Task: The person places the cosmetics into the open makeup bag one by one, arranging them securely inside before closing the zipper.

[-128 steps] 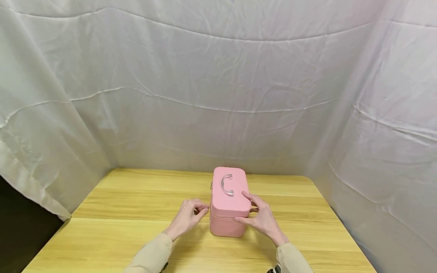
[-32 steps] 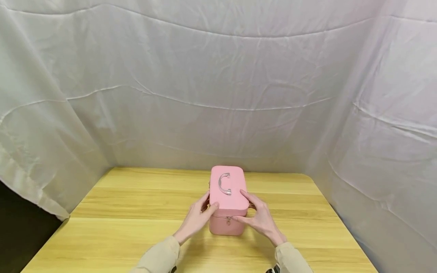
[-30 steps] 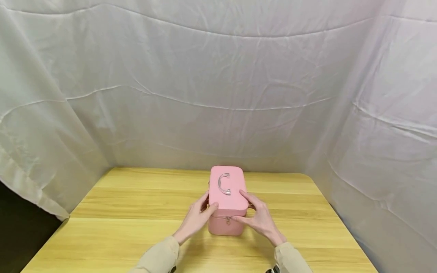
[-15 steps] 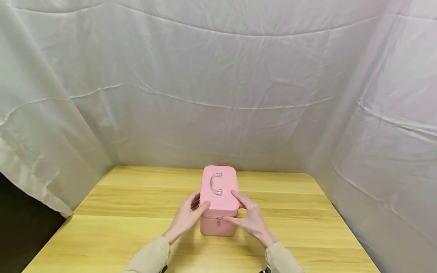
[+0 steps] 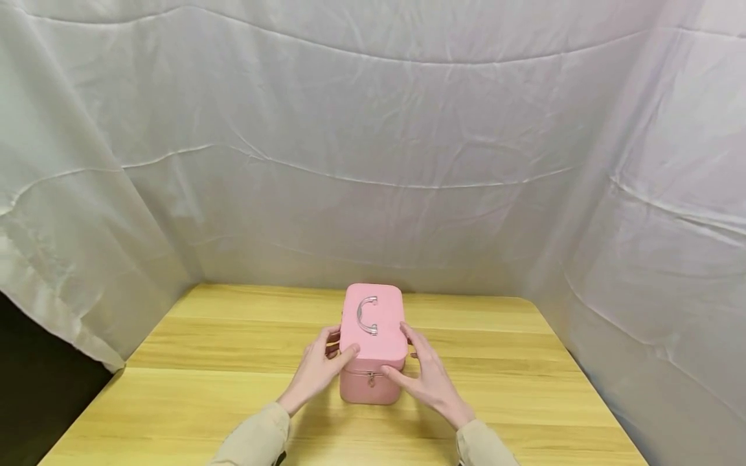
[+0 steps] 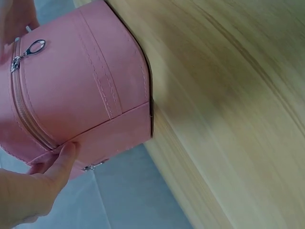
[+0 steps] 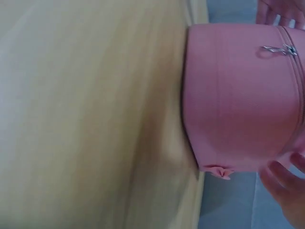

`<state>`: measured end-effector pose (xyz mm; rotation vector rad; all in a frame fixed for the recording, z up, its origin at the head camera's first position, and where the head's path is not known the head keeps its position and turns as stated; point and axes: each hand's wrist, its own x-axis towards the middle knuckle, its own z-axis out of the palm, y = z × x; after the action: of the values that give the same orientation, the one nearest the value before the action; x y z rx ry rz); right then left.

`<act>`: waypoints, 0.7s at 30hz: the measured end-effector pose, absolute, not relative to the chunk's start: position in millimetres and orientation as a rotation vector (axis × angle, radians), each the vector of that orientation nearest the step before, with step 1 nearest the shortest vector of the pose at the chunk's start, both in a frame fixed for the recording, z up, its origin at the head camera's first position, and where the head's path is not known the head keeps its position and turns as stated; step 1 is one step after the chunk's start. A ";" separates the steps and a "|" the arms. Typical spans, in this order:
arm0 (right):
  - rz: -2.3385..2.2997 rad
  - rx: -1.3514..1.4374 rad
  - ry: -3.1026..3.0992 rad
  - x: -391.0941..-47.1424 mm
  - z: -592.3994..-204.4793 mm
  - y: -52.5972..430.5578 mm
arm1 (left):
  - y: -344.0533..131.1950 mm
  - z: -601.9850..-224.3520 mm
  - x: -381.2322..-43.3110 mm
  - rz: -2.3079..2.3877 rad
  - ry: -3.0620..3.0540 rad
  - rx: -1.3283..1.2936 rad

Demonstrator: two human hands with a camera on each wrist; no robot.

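Note:
A pink vanity case (image 5: pixel 383 343) stands upright on the table, lid down, with a curved silver handle (image 5: pixel 362 317) on top. A metal zipper pull (image 5: pixel 371 380) hangs at its front seam, also seen as the zipper pull (image 6: pixel 35 46) in the left wrist view. My left hand (image 5: pixel 315 370) holds the case's left side, thumb on the lid's near corner. My right hand (image 5: pixel 432 386) is spread at the right side, its thumb near the front seam and a fingertip by the lid edge. In the right wrist view, the right hand's fingers (image 7: pixel 281 179) lie loosely beside the case.
The wooden table (image 5: pixel 233 401) spreads out on both sides of the case. Pale curtains (image 5: pixel 373 129) hang behind it and at both sides. A small pink bow (image 7: pixel 220 172) is on the case's right side, and another silver zipper part (image 6: pixel 93 166) on its left.
Earlier my left hand pinched at the case's left seam; the zipper pull now hangs at the front and that hand holds the corner. My right hand has just loosened and drawn slightly away.

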<state>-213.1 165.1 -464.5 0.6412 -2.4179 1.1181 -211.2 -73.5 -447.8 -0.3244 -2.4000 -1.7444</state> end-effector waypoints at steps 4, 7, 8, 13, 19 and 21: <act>1.031 0.565 -2.316 -211.4 -469.1 165.5 | -73.6 -447.4 -212.0 -1.726 -2.410 -0.322; 0.957 0.610 -2.160 -213.1 -470.2 167.7 | -73.7 -447.0 -212.4 -1.738 -2.407 -0.319; 0.932 0.642 -2.106 -213.7 -470.1 168.9 | -73.7 -446.8 -212.5 -1.744 -2.406 -0.317; 0.756 0.888 -1.898 -214.3 -467.8 172.4 | -74.0 -446.4 -213.0 -1.757 -2.414 -0.309; 0.559 1.095 -1.871 -207.3 -466.5 160.7 | -74.1 -447.7 -213.0 -1.743 -2.428 -0.315; 0.498 1.095 -1.907 -203.9 -467.0 154.4 | -74.1 -447.9 -213.1 -1.746 -2.426 -0.317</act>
<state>-203.9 154.4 -467.0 1.0949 -1.9066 0.4984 -213.1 -74.1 -447.9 -0.3165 -2.4261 -1.7464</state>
